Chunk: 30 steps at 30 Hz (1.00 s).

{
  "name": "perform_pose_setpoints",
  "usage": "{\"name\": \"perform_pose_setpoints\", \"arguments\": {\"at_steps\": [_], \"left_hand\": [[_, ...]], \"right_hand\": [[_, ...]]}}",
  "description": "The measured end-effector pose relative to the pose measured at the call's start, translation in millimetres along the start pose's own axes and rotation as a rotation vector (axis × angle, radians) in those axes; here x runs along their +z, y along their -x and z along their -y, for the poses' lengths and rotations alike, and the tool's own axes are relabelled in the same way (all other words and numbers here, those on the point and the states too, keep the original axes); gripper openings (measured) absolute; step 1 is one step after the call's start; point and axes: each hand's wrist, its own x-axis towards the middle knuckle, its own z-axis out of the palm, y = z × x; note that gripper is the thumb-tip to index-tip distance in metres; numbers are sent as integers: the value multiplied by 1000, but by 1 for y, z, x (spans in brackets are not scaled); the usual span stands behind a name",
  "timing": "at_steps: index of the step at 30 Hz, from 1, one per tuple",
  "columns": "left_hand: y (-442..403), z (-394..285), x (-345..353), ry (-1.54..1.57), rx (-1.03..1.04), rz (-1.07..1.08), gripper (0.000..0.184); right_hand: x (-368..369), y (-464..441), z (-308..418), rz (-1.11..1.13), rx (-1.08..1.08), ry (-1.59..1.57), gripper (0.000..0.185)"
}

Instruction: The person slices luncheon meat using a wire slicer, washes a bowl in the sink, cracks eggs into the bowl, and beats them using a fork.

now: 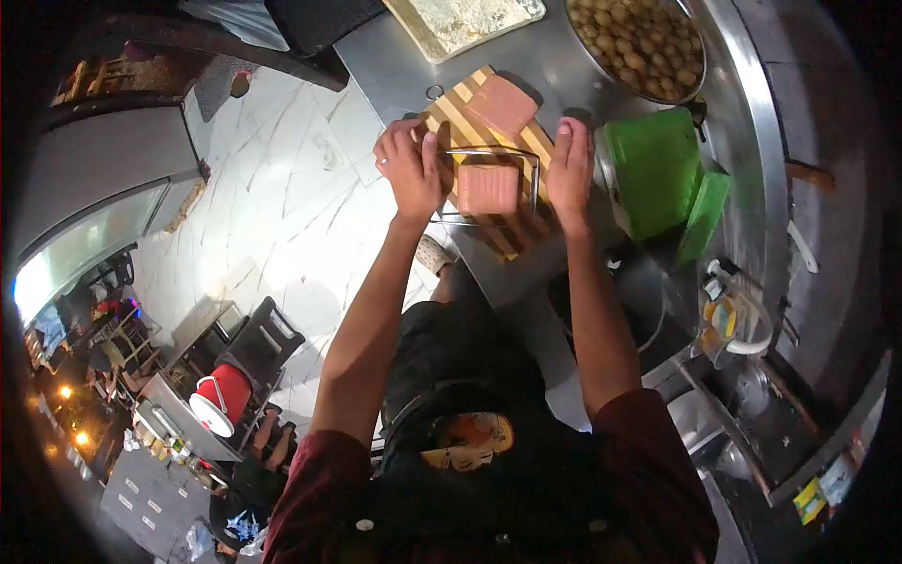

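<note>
A striped wooden cutting board [512,242] lies on the metal counter. On it, a pink block of luncheon meat [489,190] shows parallel lines across its top, inside a thin metal wire frame [490,150]. A second pink luncheon meat block [504,105] lies farther up the board. My left hand [411,177] is at the board's left edge beside the frame, thumb apart from the bent fingers. My right hand [569,171] is at the frame's right side, fingers extended upward. Neither hand visibly grips anything; whether they touch the frame is unclear.
A green container [650,174] stands right of my right hand. Behind are a large bowl of small round brown items [697,83] and a tray with white powder [434,54]. A small metal ring [434,92] lies near the board. Another person [246,489] is at the lower left.
</note>
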Motion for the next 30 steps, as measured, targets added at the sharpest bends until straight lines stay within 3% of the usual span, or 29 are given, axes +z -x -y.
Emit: {"name": "perform_pose_setpoints", "arguments": {"at_steps": [4, 8, 10, 14, 16, 19, 20, 23, 25, 30], "left_hand": [[30, -4, -25, 57, -2, -7, 42], [35, -42, -61, 132, 166, 329, 69], [28, -59, -65, 88, 273, 432, 79], [18, -50, -45, -102, 345, 634, 77], [16, -45, -36, -165, 360, 652, 74], [8, -42, -20, -216, 390, 608, 68], [10, -40, -22, -227, 374, 644, 66], [5, -47, -20, -224, 389, 682, 65], [-2, -45, -18, -249, 404, 726, 70], [-3, -42, -13, -189, 402, 689, 58]], "right_hand": [[-34, 28, 23, 118, -61, -147, 25], [-46, 67, 18, 292, -66, -163, 26], [-50, 80, 24, 252, -179, -94, 30], [-48, 88, 20, 231, -206, 23, 39], [-51, 88, 34, 303, -28, 41, 47], [-54, 63, 53, 342, 10, -143, 60], [-44, 79, 32, 289, -81, -19, 73], [-43, 67, 31, 456, -130, 25, 84], [-39, 58, 29, 501, -113, 14, 89], [-42, 41, 28, 543, -170, -39, 95]]}}
